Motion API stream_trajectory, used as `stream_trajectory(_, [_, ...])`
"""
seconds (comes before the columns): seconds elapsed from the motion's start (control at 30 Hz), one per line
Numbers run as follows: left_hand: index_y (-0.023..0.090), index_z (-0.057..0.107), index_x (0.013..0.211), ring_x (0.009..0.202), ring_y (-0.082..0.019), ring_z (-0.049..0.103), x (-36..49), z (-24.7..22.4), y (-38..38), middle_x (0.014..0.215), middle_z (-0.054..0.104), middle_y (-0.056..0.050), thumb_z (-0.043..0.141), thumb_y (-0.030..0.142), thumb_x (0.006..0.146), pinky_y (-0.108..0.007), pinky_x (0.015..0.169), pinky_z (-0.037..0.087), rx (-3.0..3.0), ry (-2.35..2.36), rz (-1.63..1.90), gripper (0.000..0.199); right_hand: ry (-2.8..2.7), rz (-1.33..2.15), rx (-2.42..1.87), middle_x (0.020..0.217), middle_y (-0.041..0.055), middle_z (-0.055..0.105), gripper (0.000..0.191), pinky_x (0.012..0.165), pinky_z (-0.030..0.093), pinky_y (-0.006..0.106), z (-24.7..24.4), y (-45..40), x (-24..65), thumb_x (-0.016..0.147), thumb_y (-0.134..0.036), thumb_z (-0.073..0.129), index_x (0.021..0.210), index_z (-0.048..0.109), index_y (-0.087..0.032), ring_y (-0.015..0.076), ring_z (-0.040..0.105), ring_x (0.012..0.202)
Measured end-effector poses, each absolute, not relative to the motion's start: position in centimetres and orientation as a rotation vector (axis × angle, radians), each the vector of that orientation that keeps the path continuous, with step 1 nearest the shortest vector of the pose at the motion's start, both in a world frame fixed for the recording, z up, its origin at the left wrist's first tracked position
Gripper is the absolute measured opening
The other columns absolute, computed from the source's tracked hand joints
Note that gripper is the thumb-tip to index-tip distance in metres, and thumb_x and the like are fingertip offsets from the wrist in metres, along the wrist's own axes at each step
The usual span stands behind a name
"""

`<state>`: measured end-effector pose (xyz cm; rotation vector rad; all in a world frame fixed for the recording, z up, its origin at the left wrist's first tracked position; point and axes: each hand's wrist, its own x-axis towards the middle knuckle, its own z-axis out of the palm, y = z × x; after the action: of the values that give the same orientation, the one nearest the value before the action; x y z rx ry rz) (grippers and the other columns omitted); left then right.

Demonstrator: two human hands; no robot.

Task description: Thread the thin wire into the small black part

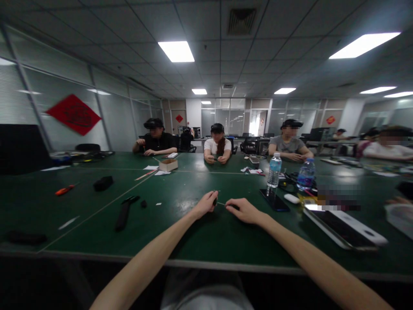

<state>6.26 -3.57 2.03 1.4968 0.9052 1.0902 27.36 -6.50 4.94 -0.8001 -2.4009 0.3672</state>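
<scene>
Over the green table in front of me, my left hand (204,204) is closed around a small dark object (215,201), mostly hidden by the fingers. My right hand (243,210) pinches a thin tool with a slim metal shaft (221,203), which looks like a small screwdriver. Its shaft points left and reaches the dark object in my left hand; whether the tip touches it I cannot tell. Both forearms rest near the table's front edge. A small white scrap (158,204) and a black piece (143,203) lie left of my hands.
Left on the table are a black T-shaped item (124,213), an orange-handled screwdriver (64,190), a black block (103,183) and an open cardboard box (168,165). To the right stand two water bottles (274,171) beside a phone (274,200) and a white case (346,226). Several people sit opposite.
</scene>
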Motion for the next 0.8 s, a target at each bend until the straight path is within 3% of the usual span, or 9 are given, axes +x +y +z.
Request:
stream_trajectory(0.33, [0.020, 0.044, 0.081, 0.034, -0.009, 0.032, 6.4, 1.7, -3.7, 0.044, 0.036, 0.007, 0.023, 0.056, 0.086, -0.019, 0.036, 0.024, 1.682, 1.078, 1.138, 0.043, -2.367, 0.368, -0.953, 0.077, 0.0011, 0.065, 0.029, 0.064, 0.038, 0.023, 4.4, -7.2, 25.7, 0.089, -0.034, 0.041, 0.086, 0.066, -0.019, 0.0135, 0.056, 0.068])
stream_trajectory(0.8, [0.020, 0.040, 0.083, 0.037, -0.008, 0.032, 7.0, 2.2, -4.1, 0.050, 0.037, 0.007, 0.022, 0.059, 0.086, -0.020, 0.038, 0.026, 1.592, 1.151, 1.196, 0.043, -2.091, 0.343, -1.127, 0.071, 0.0012, 0.063, 0.030, 0.055, 0.032, 0.023, 1.9, -7.6, 23.8, 0.089, -0.033, 0.039, 0.079, 0.064, -0.020, 0.0122, 0.053, 0.058])
